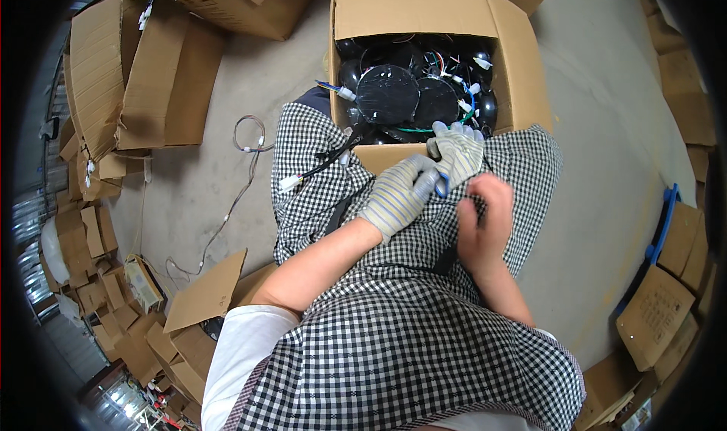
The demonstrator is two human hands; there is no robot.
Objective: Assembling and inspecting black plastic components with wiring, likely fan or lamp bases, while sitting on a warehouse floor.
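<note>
Glove [457, 152], grey knit and loose, lay over the lap at the near flap of the cardboard box [515, 75]. Head view: left hand [401, 196], already gloved, was pinching its cuff with fingers pressed together. Right hand [485, 223] was bare, fingers curled just beside it, not inside; what it gripped could not be told. Judged halfway: one glove on, second not yet on. Box held black round parts [388, 94] with coloured wires. Checked apron [394, 340] covered the knees.
</note>
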